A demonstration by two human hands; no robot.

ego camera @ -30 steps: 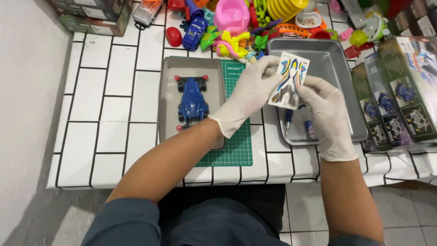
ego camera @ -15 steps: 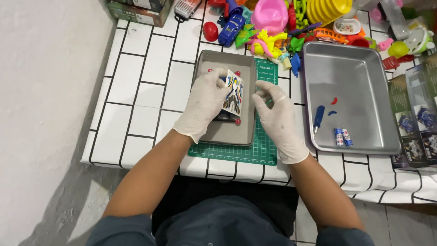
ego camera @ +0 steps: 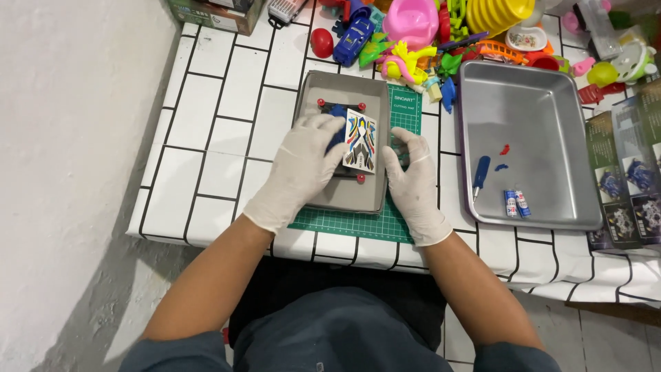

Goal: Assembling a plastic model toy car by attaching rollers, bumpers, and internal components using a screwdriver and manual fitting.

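Head view: sticker sheet (ego camera: 361, 140) over grey tray's (ego camera: 348, 200) blue toy car (ego camera: 337, 110), left hand (ego camera: 300, 167) on both.

A white tiled counter (ego camera: 220, 131) with dark grout carries everything; a green cutting mat (ego camera: 406, 117) lies on it, a small grey tray (ego camera: 344, 200) partly on the mat; a larger steel tray (ego camera: 544, 131) sits to the right; bright plastic toys (ego camera: 413, 34) crowd the far edge; printed boxes (ego camera: 630, 172) lie at the right end.

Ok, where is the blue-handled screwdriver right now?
In the head view, the blue-handled screwdriver lies in the large metal tray on the right, near its left wall, just left of two small batteries.
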